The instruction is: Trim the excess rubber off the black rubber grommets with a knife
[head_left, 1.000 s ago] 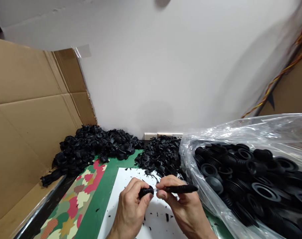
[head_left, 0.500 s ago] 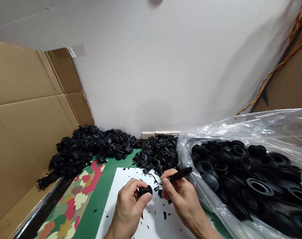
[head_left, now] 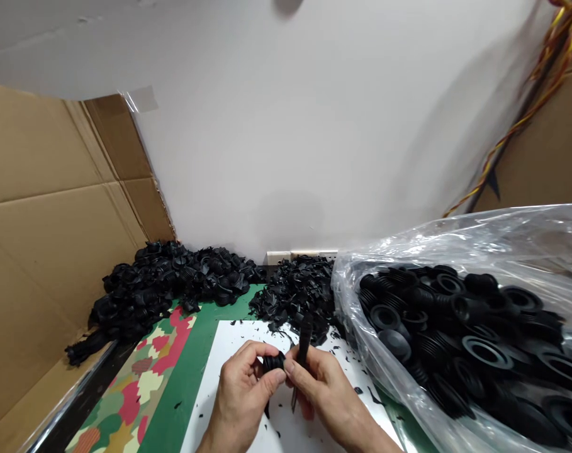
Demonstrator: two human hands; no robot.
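Between the thumb and fingers of my left hand [head_left: 243, 390] is a small black ribbed rubber bellows [head_left: 273, 362], held over the white sheet [head_left: 214, 384]. My right hand [head_left: 321, 384] is closed round a black-handled craft knife [head_left: 305, 340]. Its handle points up and its thin metal end points down toward the sheet. The thumb and forefinger tips of that hand meet the right end of the bellows. Part of the bellows is hidden by my left fingers. Small black trimmings [head_left: 358, 390] lie scattered on the sheet.
A clear plastic bag [head_left: 356, 327] full of black ribbed rubber parts [head_left: 437, 346] stands on the right. Behind the sheet lie a heap of black scraps [head_left: 295, 289] and a larger pile of black rubber pieces [head_left: 172, 277]. Cardboard [head_left: 54, 207] walls the left side.
My right hand has moved left to the bellows, and its thumb and forefinger now touch it. The knife has swung from slanting rightward to nearly upright. My left hand keeps its hold.
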